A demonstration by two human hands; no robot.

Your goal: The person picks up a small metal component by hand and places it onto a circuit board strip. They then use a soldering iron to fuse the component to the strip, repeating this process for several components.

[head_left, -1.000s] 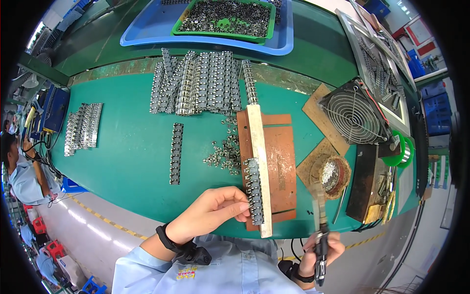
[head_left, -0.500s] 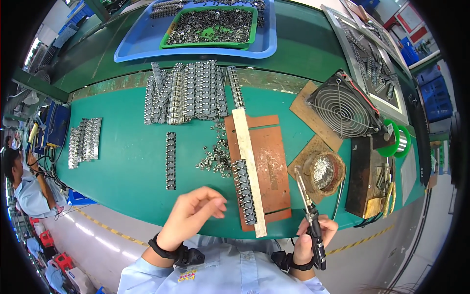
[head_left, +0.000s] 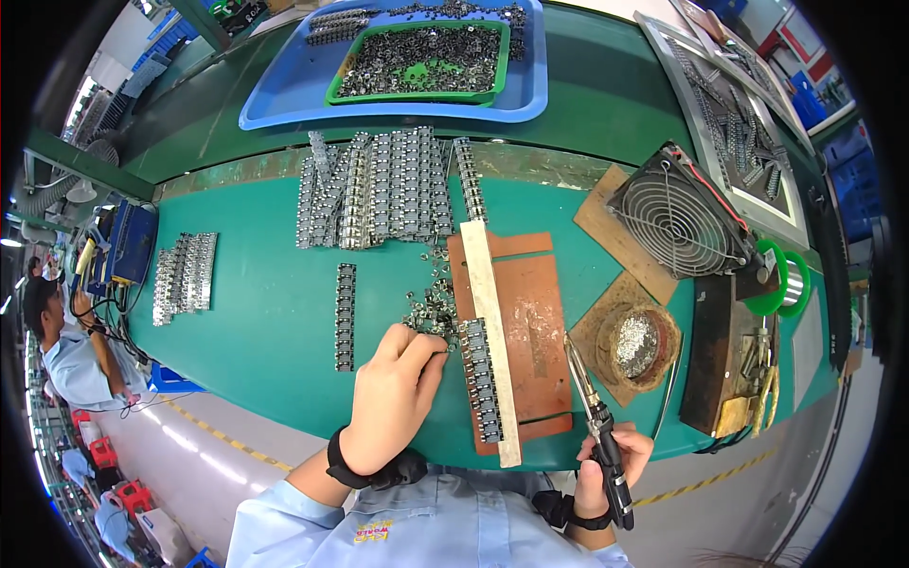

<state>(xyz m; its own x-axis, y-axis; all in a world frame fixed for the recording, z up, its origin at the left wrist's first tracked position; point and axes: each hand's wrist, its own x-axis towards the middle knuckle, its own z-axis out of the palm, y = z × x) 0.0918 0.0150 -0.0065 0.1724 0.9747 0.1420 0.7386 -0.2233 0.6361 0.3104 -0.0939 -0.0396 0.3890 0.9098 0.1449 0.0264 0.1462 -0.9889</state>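
Since half a second ago, the left hand [head_left: 393, 398] has reached forward from the near edge of the worktop [head_left: 256, 322] to the loose pile of small metal parts [head_left: 431, 303], and its grip is now pinched together at the pile's near side; whether a part sits between the fingertips cannot be told. Toward the left edge lies a small batch of metal strips [head_left: 185, 275]. A single strip [head_left: 346, 315] lies just left of the hand. Toward the far edge, a broad row of strips [head_left: 379, 185] lies side by side, and beyond it a blue tray [head_left: 275, 104] holds a green tray [head_left: 341, 90] of small parts. Right of the hand, a pale bar [head_left: 492, 331] lies on a brown board [head_left: 535, 331], with a row of parts [head_left: 478, 379] against its left side. At the near edge, the right hand [head_left: 606, 469] is clamped around the handle of a soldering iron [head_left: 592, 407], tip pointing away over the board. Farther right sit a round tin [head_left: 639, 343], a wire-guarded fan [head_left: 677, 218] and a green solder spool [head_left: 781, 279].
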